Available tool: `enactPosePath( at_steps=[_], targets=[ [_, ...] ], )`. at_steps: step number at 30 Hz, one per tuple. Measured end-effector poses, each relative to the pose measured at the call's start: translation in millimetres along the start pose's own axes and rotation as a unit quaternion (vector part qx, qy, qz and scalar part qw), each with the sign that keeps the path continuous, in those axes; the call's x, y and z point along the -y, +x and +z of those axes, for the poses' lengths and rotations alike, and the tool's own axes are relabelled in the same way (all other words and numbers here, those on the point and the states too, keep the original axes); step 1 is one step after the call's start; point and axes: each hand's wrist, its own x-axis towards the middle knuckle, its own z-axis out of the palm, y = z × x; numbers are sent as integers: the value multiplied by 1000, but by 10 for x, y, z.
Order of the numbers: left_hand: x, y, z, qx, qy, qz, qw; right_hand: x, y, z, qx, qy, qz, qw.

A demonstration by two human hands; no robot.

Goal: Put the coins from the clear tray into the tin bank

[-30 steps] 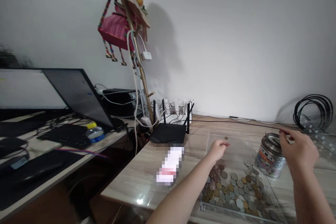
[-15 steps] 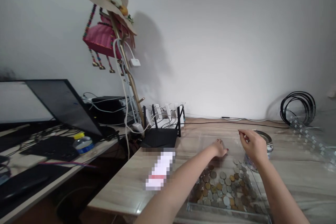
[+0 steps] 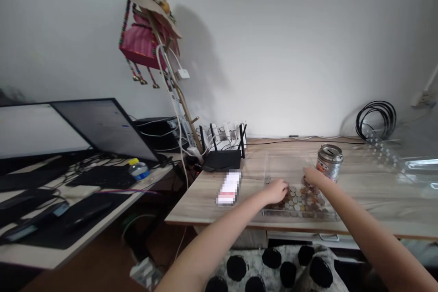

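Many coins (image 3: 297, 200) lie spread over the bottom of a clear plastic tray (image 3: 297, 212), gold and silver in colour. My left hand (image 3: 276, 190) rests low over the left part of the coins, its fingers curled in. Over the right side of the pile, my right hand (image 3: 313, 177) points downward with its fingers bent together. Whatever either hand may hold is hidden. Just behind my right hand stands a silver tin can (image 3: 329, 162) with a slot in its lid.
A phone with a blurred screen (image 3: 229, 188) lies left of the tray, in front of a black router (image 3: 221, 160). Coiled black cable (image 3: 375, 120) and a clear plastic piece (image 3: 385, 153) sit at the right. Monitors (image 3: 102, 127) and a bottle (image 3: 138, 171) occupy the left desk.
Both hands have come down from the tray's far end to the coins. The view has shifted, so the table's front edge and patterned cloth below now show.
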Motion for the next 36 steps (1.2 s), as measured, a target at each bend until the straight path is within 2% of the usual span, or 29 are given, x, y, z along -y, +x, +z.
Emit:
enactPosePath(
  at_steps=[2, 8, 16, 20, 25, 31, 36],
  targets=[
    [1, 26, 12, -45, 13, -54, 997, -20, 25, 13, 33, 10, 5, 999],
    [26, 101, 39, -54, 6, -96, 994, 23, 5, 32, 80, 36, -18, 996],
    [-42, 45, -32, -13, -10, -80, 997, 265, -121, 121, 76, 87, -97, 989],
    [-38, 22, -48, 8, -14, -79, 997, 333, -89, 158, 77, 78, -99, 989],
    [-74, 16, -13, -1, -6, -86, 996, 403, -63, 236, 84, 56, -90, 991],
    [-149, 48, 19, 6, 1, -99, 995, 411, -97, 221, 96, 18, -86, 991],
    [-147, -22, 28, -23, -17, -94, 995, 283, -167, 118, 72, -7, -98, 993]
  ],
)
